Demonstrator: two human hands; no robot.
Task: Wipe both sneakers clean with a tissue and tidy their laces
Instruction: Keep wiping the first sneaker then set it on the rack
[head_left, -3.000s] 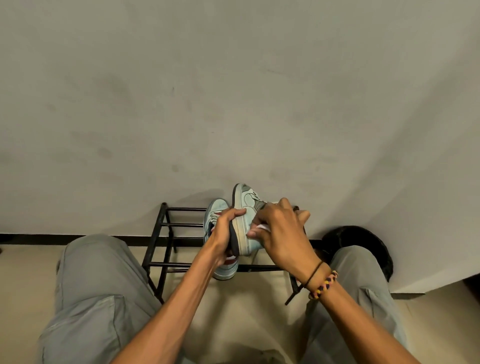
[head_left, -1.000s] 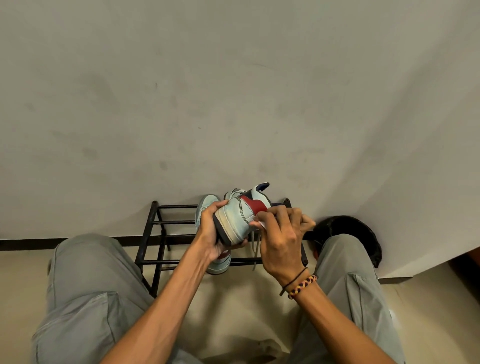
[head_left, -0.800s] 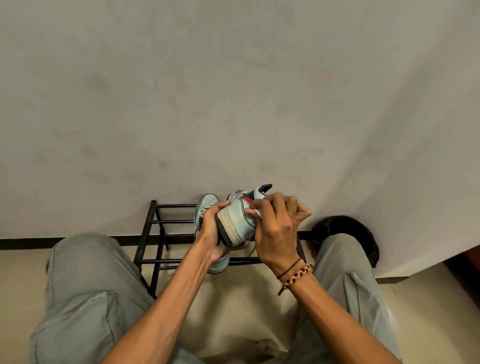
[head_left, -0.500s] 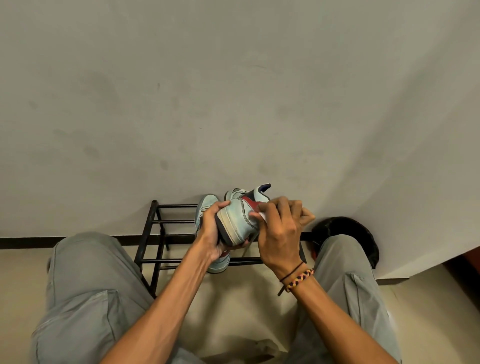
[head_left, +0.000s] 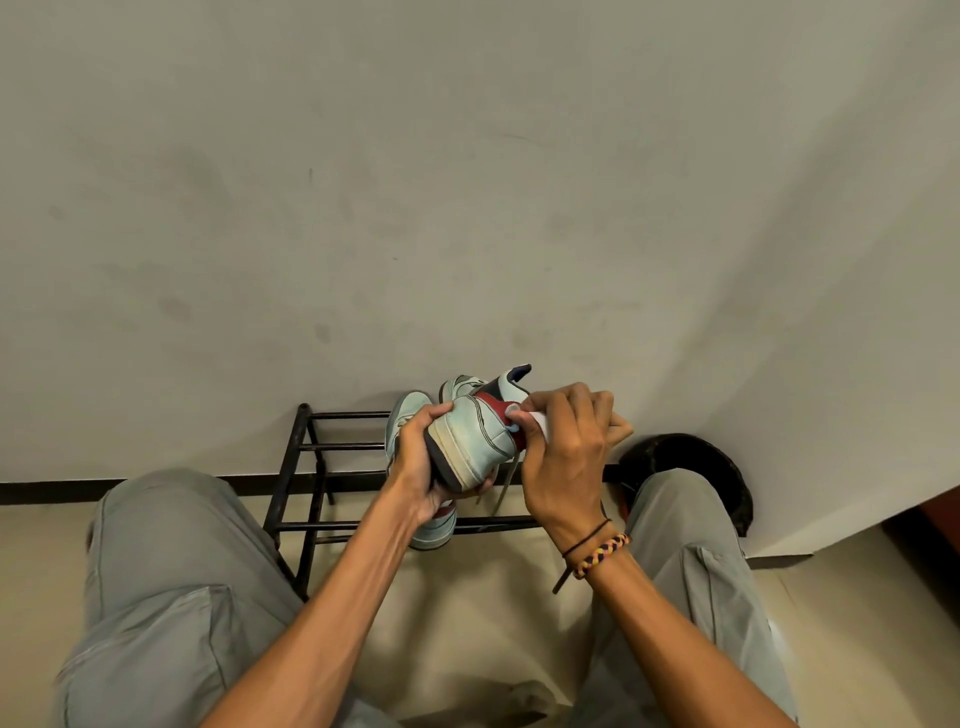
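A grey wall (head_left: 467, 182) fills the upper two-thirds of the frame, meeting a pale floor (head_left: 478, 613) along a dark skirting line. Below, at lower left and lower right, a seated person's knees in grey trousers (head_left: 171, 582) frame the scene. A black metal rack (head_left: 311, 483) stands against the wall at centre, with a dark round object (head_left: 691, 467) to its right, partly hidden behind the right knee.

Just above the rack, at centre frame, the held sneaker (head_left: 472, 441), pale blue with a red panel, lies on its side, sole toward the camera. The left hand (head_left: 418, 467) grips it from the left, fingers curled over the upper and thumb under the sole. The right hand (head_left: 566, 452) pinches a white tissue (head_left: 540, 421) against the red panel at the shoe's right end, fingers curled around the tissue. A lace (head_left: 504, 480) dangles between the two hands. The second sneaker (head_left: 410, 415) rests on the rack behind the left hand, mostly hidden. A braided bracelet (head_left: 602, 556) circles the right wrist.
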